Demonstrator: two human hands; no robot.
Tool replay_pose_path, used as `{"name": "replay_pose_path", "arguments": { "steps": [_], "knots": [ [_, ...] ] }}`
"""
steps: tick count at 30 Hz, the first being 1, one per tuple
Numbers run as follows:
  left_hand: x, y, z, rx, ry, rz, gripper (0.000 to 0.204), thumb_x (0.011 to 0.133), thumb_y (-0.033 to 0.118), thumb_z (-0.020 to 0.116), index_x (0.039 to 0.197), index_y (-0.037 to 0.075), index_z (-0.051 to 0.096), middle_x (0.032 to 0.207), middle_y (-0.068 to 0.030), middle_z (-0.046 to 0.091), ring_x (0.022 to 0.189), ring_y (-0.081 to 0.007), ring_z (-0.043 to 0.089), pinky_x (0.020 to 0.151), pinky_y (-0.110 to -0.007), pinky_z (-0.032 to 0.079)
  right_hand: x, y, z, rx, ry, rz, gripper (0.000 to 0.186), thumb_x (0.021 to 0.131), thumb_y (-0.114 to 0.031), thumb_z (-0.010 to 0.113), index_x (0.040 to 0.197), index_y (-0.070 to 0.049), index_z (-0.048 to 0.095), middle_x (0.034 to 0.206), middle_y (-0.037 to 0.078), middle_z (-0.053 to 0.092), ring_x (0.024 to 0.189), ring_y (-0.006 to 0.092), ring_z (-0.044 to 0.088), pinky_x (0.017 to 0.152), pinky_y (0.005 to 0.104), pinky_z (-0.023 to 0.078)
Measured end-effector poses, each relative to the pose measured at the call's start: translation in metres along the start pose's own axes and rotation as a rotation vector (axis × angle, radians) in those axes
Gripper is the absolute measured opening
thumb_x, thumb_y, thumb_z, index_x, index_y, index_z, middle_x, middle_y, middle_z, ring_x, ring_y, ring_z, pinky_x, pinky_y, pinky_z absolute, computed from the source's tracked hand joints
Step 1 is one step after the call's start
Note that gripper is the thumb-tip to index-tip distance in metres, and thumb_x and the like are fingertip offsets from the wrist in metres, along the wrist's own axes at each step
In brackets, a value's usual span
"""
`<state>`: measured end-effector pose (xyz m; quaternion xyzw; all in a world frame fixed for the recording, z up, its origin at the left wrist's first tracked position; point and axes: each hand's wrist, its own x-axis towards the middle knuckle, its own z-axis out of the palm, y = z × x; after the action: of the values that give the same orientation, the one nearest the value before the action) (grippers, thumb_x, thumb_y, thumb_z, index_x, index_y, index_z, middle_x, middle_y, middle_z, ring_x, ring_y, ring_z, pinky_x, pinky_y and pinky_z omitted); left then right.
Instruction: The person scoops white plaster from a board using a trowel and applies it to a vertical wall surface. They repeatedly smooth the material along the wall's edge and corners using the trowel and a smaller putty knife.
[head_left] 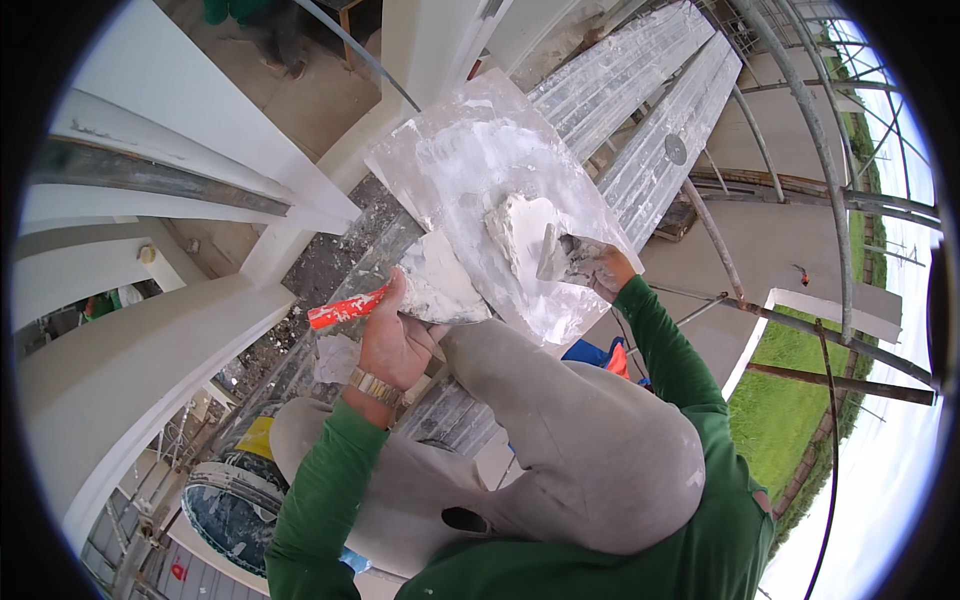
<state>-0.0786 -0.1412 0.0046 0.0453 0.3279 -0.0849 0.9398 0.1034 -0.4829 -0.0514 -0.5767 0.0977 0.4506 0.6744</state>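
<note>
My left hand [393, 345] grips a plastering trowel [347, 307] with a red, white-spotted handle. White plaster [436, 276] lies thick over its broad blade, which meets the near left edge of a large flat board [470, 140]. My right hand [597, 268], smeared with white, is closed on a small grey scraper [549, 252]. The scraper's blade stands against a mound of wet plaster [522, 228] on the board. Streaks of white cover much of the board's surface. My bent knee is just below the board, and my fingers under the trowel blade are partly hidden.
Metal scaffold planks [668, 140] extend behind the board, with scaffold poles [820, 120] at right. A smeared bucket [235, 505] stands at lower left. White wall edges [190, 150] rise at left; grass [795, 370] lies far below. Another person's legs [275, 40] show at top left.
</note>
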Motion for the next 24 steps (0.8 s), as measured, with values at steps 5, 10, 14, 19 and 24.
{"name": "replay_pose_path", "arguments": {
  "steps": [5,10,14,19,24],
  "knots": [
    [0.039,-0.017,-0.003,-0.085,-0.039,0.019,0.051,0.103,0.039,0.043,0.14,0.003,0.038,0.144,-0.0148,0.045,0.134,-0.0322,0.043,0.112,-0.054,0.035,-0.009,-0.002,0.106,0.427,-0.046,-0.258,0.062,0.08,0.016,0.045,0.14,0.0,0.042,0.116,0.014,0.064,0.107,0.025,0.064,0.096,0.0381,0.052],
    [0.007,0.002,0.033,-0.052,-0.137,0.069,0.054,0.103,0.041,0.04,0.143,0.004,0.036,0.145,-0.0148,0.044,0.135,-0.0321,0.043,0.112,-0.053,0.035,-0.025,-0.008,0.172,-0.251,-0.047,-0.625,0.065,0.08,0.011,0.042,0.144,0.001,0.04,0.128,0.012,0.06,0.112,0.0213,0.061,0.099,0.0287,0.043],
    [-0.024,0.019,0.046,-0.079,-0.194,0.158,0.056,0.103,0.042,0.039,0.145,0.004,0.034,0.147,-0.015,0.043,0.135,-0.0316,0.042,0.113,-0.051,0.034,-0.045,-0.043,0.214,-0.684,-0.105,-0.849,0.064,0.08,0.012,0.038,0.144,0.003,0.041,0.14,0.016,0.052,0.125,0.0229,0.054,0.107,0.03,0.036],
    [-0.044,0.022,0.05,-0.128,-0.199,0.194,0.057,0.103,0.042,0.039,0.145,0.004,0.034,0.147,-0.0153,0.043,0.135,-0.0301,0.043,0.113,-0.049,0.036,-0.035,-0.047,0.225,-0.53,-0.114,-1.144,0.059,0.082,0.018,0.039,0.138,0.0,0.048,0.139,0.021,0.052,0.13,0.0361,0.05,0.11,0.0415,0.034],
    [-0.047,0.021,0.052,-0.228,-0.261,0.153,0.054,0.103,0.044,0.038,0.143,0.007,0.038,0.143,-0.0118,0.049,0.13,-0.0291,0.049,0.108,-0.048,0.041,-0.028,-0.062,0.239,-0.556,-0.558,-1.305,0.061,0.078,0.022,0.047,0.131,-0.006,0.055,0.135,0.024,0.053,0.128,0.0514,0.045,0.106,0.0581,0.037]
  ]
}}
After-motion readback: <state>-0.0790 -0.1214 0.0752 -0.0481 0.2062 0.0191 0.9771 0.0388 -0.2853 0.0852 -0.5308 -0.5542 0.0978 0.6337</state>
